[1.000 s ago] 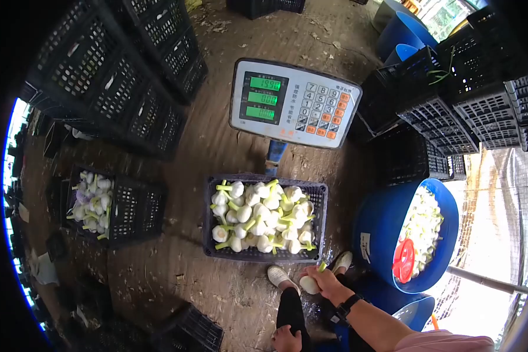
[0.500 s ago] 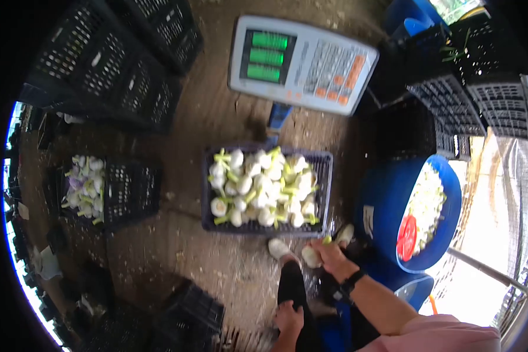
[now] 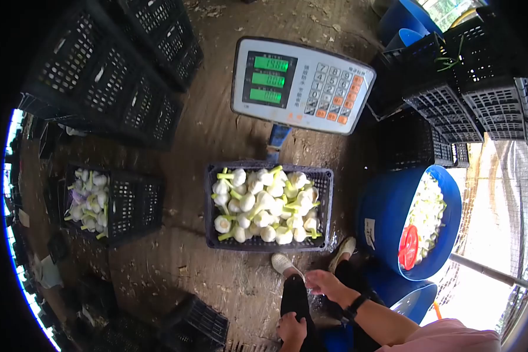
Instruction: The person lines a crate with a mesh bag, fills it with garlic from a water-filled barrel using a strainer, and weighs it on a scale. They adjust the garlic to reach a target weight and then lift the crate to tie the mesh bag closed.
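A black plastic crate holds many white garlic bulbs with short green stems. My right hand hovers just below the crate's near edge, by my shoes, its fingers loosely bent with no bulb visible in them. My left hand lies on my leg, fingers extended over the dark trousers. Above the crate, a scale display shows green lit numbers beside a keypad.
A second black crate with garlic stands at left. Stacked black crates rise at upper left, and more crates at upper right. At right, a blue barrel contains pale cut pieces and a red object.
The garlic bulb in my right hand has been let go, and another bulb now shows at the crate's near edge. The right hand has drawn back slightly. My left hand stays on my leg.
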The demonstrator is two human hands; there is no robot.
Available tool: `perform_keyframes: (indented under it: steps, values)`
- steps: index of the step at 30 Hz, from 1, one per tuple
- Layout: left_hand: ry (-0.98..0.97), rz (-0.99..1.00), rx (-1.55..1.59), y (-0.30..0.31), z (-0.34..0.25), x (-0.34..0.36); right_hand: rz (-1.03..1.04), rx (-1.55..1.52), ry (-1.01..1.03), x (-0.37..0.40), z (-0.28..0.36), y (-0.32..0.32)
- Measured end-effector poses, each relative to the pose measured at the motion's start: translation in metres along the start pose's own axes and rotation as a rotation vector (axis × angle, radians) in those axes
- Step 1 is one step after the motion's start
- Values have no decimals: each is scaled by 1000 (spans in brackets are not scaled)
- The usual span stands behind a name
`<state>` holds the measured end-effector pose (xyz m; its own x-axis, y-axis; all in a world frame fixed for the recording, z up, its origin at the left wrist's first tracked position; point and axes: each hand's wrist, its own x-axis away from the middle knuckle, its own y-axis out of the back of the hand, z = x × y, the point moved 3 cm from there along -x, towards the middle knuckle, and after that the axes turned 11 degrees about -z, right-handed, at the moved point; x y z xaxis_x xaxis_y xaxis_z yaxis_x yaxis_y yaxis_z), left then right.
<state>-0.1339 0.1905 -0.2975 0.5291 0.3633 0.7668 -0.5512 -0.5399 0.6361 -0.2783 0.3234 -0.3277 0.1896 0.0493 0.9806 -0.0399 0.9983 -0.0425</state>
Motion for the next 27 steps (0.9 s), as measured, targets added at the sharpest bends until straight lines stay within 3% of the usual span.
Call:
perform_keyframes:
  steps: [17,25,27]
  values:
    - [-14,86,-13,28,7,-12,160,119,-61,22,-11,-22]
    - [-21,58,26,1,19,-20,173,175,-119,29,-11,-37]
    - [-41,49,7,4,19,-21,422,-267,78,-11,-45,-5]
